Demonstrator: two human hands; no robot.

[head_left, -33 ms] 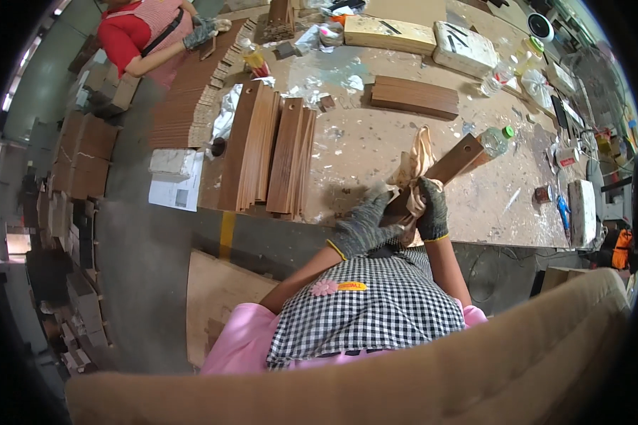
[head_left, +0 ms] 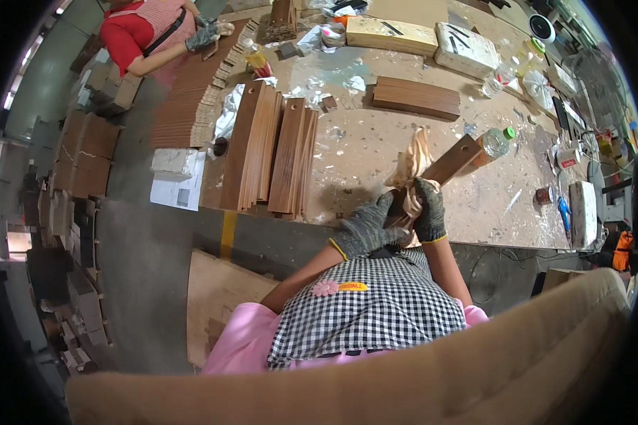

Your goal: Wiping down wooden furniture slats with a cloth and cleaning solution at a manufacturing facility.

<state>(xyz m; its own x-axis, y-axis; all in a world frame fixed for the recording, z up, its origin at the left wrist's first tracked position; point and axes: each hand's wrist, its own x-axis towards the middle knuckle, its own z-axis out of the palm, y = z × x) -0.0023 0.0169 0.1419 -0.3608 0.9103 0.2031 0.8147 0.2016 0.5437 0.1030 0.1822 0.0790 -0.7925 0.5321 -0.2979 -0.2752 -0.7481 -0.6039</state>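
Both gloved hands clamp the wooden slat [head_left: 446, 166]: left hand [head_left: 365, 228] low, right hand [head_left: 429, 209] with tan cloth [head_left: 412, 159]; slat angles up-right over the counter [head_left: 376, 152].

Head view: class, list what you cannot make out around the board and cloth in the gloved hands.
- Board: its near end is hidden by the left hand and right hand.
- Cloth: how it is gripped is hidden by the gloves.
- Bottle: partly behind the board.
- Small things at the workbench's right edge: too small, bent by the lens.
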